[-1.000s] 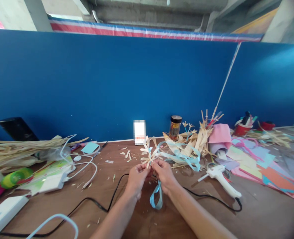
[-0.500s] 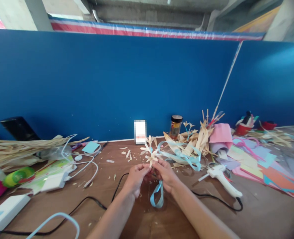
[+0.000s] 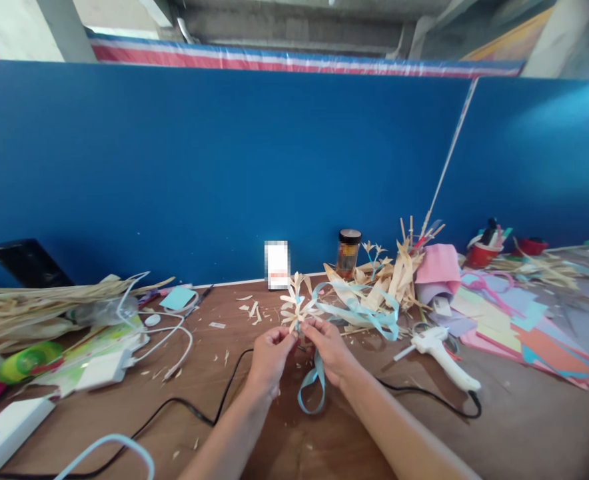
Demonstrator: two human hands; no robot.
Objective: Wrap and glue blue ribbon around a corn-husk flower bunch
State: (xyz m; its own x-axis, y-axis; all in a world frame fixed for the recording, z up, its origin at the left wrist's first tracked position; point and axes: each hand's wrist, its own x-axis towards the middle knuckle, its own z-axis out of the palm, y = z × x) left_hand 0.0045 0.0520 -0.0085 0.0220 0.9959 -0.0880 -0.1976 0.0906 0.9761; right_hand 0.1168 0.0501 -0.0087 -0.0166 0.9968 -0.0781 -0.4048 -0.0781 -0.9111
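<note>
- Left hand (image 3: 270, 357): thumb and fingertips pinched together on the base of the pale flower (image 3: 297, 310), at the flower's lower left.
- Right hand (image 3: 330, 347): fingers likewise closed on the flower's base, at its lower right; both hold it above the brown table (image 3: 244, 427).
- A loop of blue ribbon (image 3: 310, 393) hangs below the flower beside the right hand; its upper end cannot be made out.
- Just right of the flower, a tangle of light-blue strips (image 3: 382, 313) crowds the space by the right hand.
- Left of the flower, small pale scraps (image 3: 254, 312); nearer the person, a black cable (image 3: 194, 408) crosses the table.
- Behind the flower, a blurred white object (image 3: 277, 265) stands against the blue partition (image 3: 224, 167).
- Right of and behind the flower, a dark-lidded jar (image 3: 348, 253), then dried husks (image 3: 404, 273).
- Farther right of the flower, a white glue gun (image 3: 447, 359) and coloured paper sheets (image 3: 504, 333).
- Far left of the flower, white cords (image 3: 174, 327), a straw bundle (image 3: 49, 300) and a power strip (image 3: 12, 430).
</note>
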